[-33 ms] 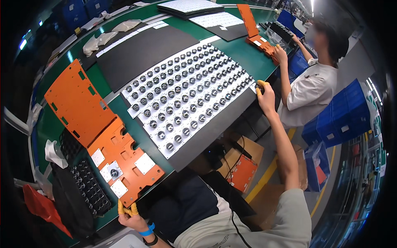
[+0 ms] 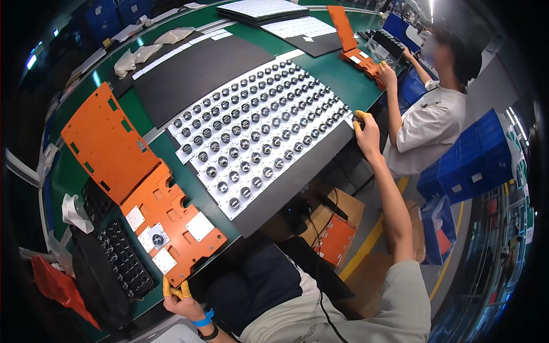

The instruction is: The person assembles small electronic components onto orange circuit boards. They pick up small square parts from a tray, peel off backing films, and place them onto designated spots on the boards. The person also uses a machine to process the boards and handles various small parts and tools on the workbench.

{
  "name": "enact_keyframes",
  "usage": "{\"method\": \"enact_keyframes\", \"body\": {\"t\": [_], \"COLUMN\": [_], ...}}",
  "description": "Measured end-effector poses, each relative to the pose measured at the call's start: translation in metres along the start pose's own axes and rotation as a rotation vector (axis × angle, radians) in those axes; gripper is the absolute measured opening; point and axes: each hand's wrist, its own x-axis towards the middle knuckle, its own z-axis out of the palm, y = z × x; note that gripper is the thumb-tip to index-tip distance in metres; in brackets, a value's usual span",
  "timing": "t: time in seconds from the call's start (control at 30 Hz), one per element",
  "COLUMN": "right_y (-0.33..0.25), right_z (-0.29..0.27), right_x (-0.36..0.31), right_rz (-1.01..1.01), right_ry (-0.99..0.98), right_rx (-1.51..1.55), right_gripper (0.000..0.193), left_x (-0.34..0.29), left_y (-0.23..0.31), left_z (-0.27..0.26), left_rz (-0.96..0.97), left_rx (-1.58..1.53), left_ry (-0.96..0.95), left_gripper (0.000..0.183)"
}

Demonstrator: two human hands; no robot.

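Note:
Several rows of round black lens pieces [image 2: 245,144] sit on white boards laid over a black sheet [image 2: 274,197]. At the right end of these rows my right hand [image 2: 368,132], with yellow finger covers, is closed on a dark round lens piece that its fingers partly hide. My left hand [image 2: 184,304], also in yellow finger covers, grips the near corner of an orange hinged fixture [image 2: 171,208], its fingertips against the edge. The fixture's lid [image 2: 111,143] stands open. White square plates [image 2: 200,227] lie in its base, one of them carrying a black lens piece [image 2: 158,238].
Left of the fixture is a black tray [image 2: 123,257] of lens pieces, with a red bag [image 2: 60,288] nearby. Behind the rows lie black sheets [image 2: 200,71] and plastic bags [image 2: 137,56]. A co-worker [image 2: 432,114] handles another orange fixture [image 2: 360,60] at right. Blue bins [image 2: 469,154] stand there.

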Motion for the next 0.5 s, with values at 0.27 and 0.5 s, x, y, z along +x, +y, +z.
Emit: {"method": "enact_keyframes", "body": {"t": [0.27, 0.5], "right_y": [0.004, -0.005], "right_z": [0.002, -0.001], "right_x": [0.004, 0.003], "right_rz": [0.01, 0.001], "right_ry": [-0.005, 0.084], "right_rx": [-0.006, -0.001], "right_gripper": [0.03, 0.029], "left_x": [-0.001, 0.0], "left_y": [0.001, 0.004], "left_z": [-0.005, 0.001], "left_rz": [-0.049, 0.003], "left_rx": [0.031, -0.009], "left_ry": [-0.041, -0.014], "left_gripper": [0.046, 0.045]}}
